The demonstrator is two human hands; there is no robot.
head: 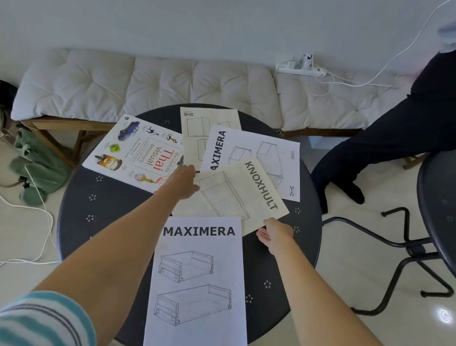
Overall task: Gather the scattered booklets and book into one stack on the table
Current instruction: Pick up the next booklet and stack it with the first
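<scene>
On the round dark table (pixel 99 216) lie several booklets and one book. The Thai visual dictionary (pixel 135 151) sits at the far left. A plain yellowish booklet (pixel 198 126) lies at the back, partly under a white MAXIMERA booklet (pixel 267 157). The yellowish KNOXHULT booklet (pixel 244 193) overlaps them in the middle. Another white MAXIMERA booklet (pixel 201 281) lies nearest me, hanging over the table's front edge. My left hand (pixel 182 182) grips the KNOXHULT booklet's left edge. My right hand (pixel 273 234) pinches its near right corner.
A cushioned wooden bench (pixel 152 83) stands behind the table, with a power strip (pixel 302 69) and cables on it. Bags (pixel 34 164) and white cords lie on the floor at left. A seated person's dark-trousered leg (pixel 390 137) and a second dark table (pixel 450 206) are at right.
</scene>
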